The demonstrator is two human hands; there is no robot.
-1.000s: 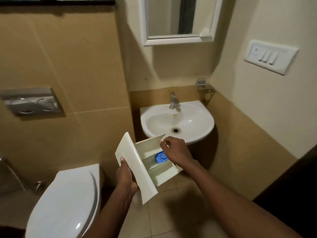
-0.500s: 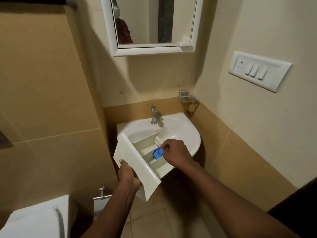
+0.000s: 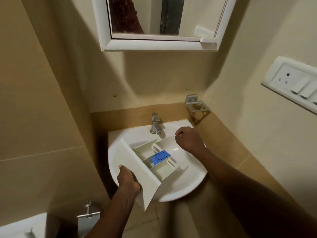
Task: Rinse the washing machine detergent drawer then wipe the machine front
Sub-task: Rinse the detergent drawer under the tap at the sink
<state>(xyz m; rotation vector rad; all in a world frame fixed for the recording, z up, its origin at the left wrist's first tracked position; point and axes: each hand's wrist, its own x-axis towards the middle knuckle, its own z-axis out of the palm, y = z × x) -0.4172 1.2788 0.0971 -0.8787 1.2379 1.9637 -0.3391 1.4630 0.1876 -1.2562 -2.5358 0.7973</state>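
Observation:
The white detergent drawer (image 3: 137,162) hangs tilted over the white wash basin (image 3: 185,184), its compartments facing up and its blue insert (image 3: 160,157) showing. My left hand (image 3: 127,180) grips the drawer's front panel from below. My right hand (image 3: 188,139) hovers over the basin's right side, fingers curled and holding nothing, just right of the chrome tap (image 3: 155,124). No water runs from the tap. The washing machine is out of view.
A white-framed mirror (image 3: 159,23) hangs above the basin. A metal holder (image 3: 197,107) sits on the wall at the right, and a switch plate (image 3: 295,83) further right. A toilet tank corner (image 3: 22,225) and a chrome fitting (image 3: 88,212) are at lower left.
I have stepped up to the basin and the drawer now hangs over it. My right hand has let go of the drawer and moved up towards the tap.

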